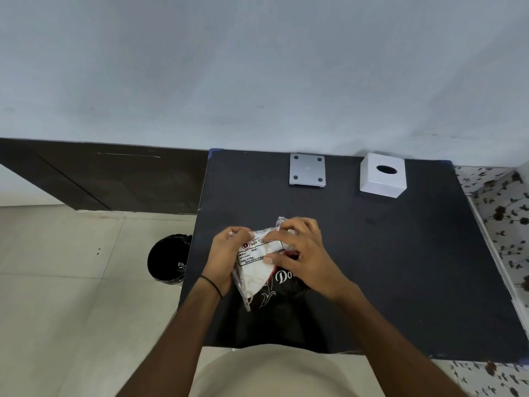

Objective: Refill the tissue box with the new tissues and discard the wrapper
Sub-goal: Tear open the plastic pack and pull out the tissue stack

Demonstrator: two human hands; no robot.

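One pack of tissues [259, 270] in a printed wrapper, held just above the dark bench [400, 267] near its front edge; long axis tilted, running from lower left near the body up toward the far right; white printed label end uppermost, black and red end lowest. Left hand [226, 259] curled round the pack's left side, fingers closed on the wrapper; black band at that wrist. Right hand [303, 253] laid over the top right of the pack, fingertips pinching the crinkled wrapper at the far end, thumb pressed on the label.

One white tissue box [383, 175] standing at the far right of the bench, close to the wall, oval slot facing up and dark inside; well apart from the pack. One flat grey square plate [307, 170] with four dark dots at its corners, lying left of the box, also by the wall; apart from the box. One black bin [169, 257] with a dark liner on the tiled floor, just beside the bench's left edge. Flower-patterned surface [498, 202] along the right side of the bench. Bare bench between pack and box.
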